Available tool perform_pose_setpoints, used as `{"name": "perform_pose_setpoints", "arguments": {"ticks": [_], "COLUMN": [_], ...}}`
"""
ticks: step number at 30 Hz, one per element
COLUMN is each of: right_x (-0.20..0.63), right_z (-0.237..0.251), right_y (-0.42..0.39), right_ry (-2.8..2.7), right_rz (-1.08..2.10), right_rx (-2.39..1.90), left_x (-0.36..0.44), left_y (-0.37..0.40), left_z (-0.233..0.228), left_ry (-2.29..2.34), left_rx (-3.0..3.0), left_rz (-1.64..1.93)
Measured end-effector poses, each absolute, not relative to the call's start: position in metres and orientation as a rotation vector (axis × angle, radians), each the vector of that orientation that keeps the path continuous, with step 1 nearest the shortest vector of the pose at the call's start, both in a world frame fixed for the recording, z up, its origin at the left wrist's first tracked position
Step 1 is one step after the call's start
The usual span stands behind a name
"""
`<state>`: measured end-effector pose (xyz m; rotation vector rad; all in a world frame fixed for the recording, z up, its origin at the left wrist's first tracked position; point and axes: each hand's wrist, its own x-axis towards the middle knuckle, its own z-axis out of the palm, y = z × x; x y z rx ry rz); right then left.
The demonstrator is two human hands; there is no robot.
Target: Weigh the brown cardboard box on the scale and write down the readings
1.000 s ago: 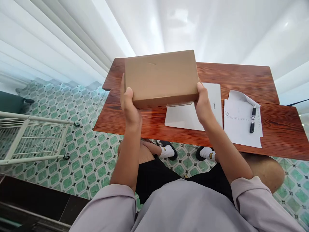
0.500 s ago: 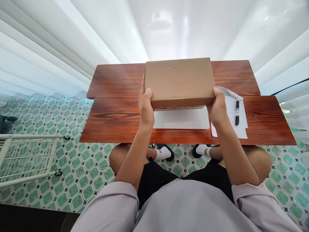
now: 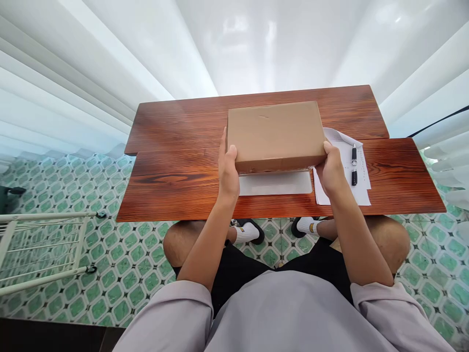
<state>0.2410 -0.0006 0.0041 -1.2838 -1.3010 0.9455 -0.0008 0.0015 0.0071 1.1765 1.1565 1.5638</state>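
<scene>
White slatted walls close round a reddish wooden desk [image 3: 176, 146] that stands on a green-and-white patterned tile floor [image 3: 139, 254]. Someone sits at it in a grey shirt and black shorts, knees under the front edge. Both hands are clamped on a plain brown cardboard box [image 3: 275, 134]: the left hand [image 3: 227, 171] grips its left end with the thumb laid over the top near corner, and the right hand [image 3: 330, 168] grips its right end the same way. Its near edge overlaps a flat white pad-like item [image 3: 274, 183] that lies on the desk. Just beside the right hand lies a sheet of paper [image 3: 357, 188] with a black pen [image 3: 353, 164] on it. A white wire rack [image 3: 40, 249] stands on the floor, well apart to the left.
</scene>
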Motion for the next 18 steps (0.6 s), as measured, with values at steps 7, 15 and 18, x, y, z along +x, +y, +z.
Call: {"name": "perform_pose_setpoints", "arguments": {"ticks": [7, 15, 18], "right_x": [0.244, 0.243, 0.243], "right_z": [0.001, -0.001, -0.001], "right_y": [-0.003, -0.006, -0.007], "right_ry": [-1.253, -1.222, -1.217], "right_rz": [0.983, 1.016, 1.015], "right_rx": [-1.233, -1.235, -1.258], "left_x": [0.002, 0.0, 0.0], "left_y": [0.003, 0.005, 0.006], "left_z": [0.001, -0.007, -0.008], "left_ry": [1.129, 1.113, 1.113], "left_rx": [1.179, 1.233, 1.231], "left_rz": [1.564, 1.555, 1.554]}}
